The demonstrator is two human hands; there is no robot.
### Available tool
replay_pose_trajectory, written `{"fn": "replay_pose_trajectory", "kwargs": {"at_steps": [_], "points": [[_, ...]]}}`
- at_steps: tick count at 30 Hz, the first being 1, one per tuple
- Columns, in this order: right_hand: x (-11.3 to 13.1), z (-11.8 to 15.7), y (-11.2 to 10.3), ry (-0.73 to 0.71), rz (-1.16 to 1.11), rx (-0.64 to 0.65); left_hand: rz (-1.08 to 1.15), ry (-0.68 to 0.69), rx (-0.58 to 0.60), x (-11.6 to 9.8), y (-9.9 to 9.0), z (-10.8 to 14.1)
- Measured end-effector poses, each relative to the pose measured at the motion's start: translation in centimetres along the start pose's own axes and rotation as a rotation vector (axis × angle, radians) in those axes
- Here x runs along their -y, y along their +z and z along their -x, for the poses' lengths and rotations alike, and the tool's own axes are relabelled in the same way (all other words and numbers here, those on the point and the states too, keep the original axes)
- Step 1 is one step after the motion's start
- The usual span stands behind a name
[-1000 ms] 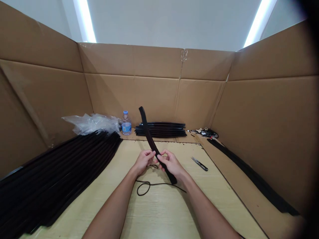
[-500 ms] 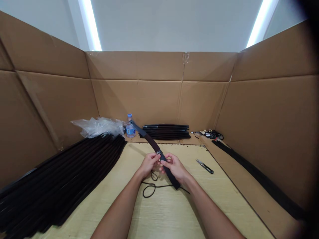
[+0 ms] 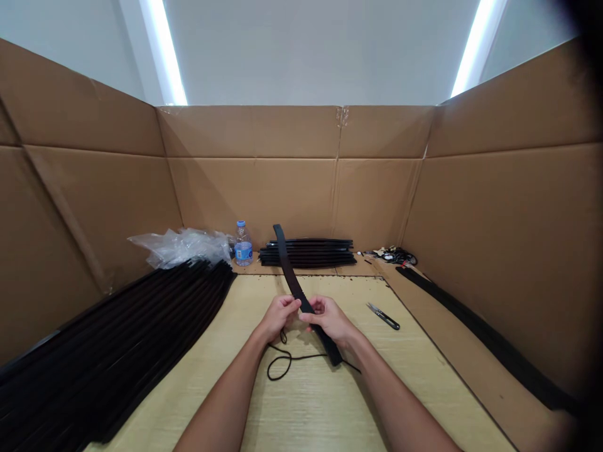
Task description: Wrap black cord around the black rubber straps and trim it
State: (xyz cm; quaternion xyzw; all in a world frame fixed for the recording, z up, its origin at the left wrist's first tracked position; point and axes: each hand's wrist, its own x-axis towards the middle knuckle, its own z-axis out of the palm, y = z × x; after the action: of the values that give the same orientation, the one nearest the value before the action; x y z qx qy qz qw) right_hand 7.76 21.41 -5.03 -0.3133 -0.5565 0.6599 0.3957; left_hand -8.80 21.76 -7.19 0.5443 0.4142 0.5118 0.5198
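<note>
A long, curved black strip (image 3: 291,276), possibly rubber, stands up from my hands, its upper end rising towards the back of the table. My left hand (image 3: 280,318) pinches it from the left, and my right hand (image 3: 327,318) holds its lower part, which sticks out below my fingers. A loose black cord (image 3: 277,371) lies in a loop on the pale wooden board (image 3: 301,408) just under my hands. Small black-handled thread snips (image 3: 384,317) lie to the right of my right hand, out of reach of the strip.
A large pile of black strips (image 3: 117,339) fills the left, with a smaller stack (image 3: 308,253) behind. A water bottle (image 3: 243,245) and clear plastic (image 3: 181,248) stand at the back. Cardboard walls (image 3: 249,188) surround the board; a long black strip (image 3: 485,333) lies right.
The strip has swung from leaning left towards the bottle to nearly upright, and its grey end and metal band no longer show. Both hands still hold it.
</note>
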Motion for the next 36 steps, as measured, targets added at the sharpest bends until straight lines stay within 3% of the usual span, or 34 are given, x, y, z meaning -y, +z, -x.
{"fn": "replay_pose_trajectory", "kwargs": {"at_steps": [6,11,16,24,31,36], "points": [[-0.1,-0.2,-0.1,-0.055,0.086,0.086,-0.058,0.004,-0.005,-0.3,0.3,0.0],[0.1,-0.5,0.4,-0.034,-0.049,-0.014,-0.038,0.006,-0.082,-0.6,0.7,-0.1],[-0.3,-0.8,0.2,0.063,-0.133,-0.167,-0.065,-0.018,-0.079,-0.4,1.1,-0.2],[-0.4,-0.6,0.1,0.006,-0.117,-0.074,0.008,-0.019,-0.097,-0.5,1.3,-0.4],[0.2,-0.8,0.2,0.025,-0.115,-0.057,0.107,0.076,0.026,-0.7,1.8,-0.2],[0.0,-1.0,0.0,0.063,-0.12,-0.043,0.021,0.084,-0.115,-0.7,1.9,-0.2]]}}
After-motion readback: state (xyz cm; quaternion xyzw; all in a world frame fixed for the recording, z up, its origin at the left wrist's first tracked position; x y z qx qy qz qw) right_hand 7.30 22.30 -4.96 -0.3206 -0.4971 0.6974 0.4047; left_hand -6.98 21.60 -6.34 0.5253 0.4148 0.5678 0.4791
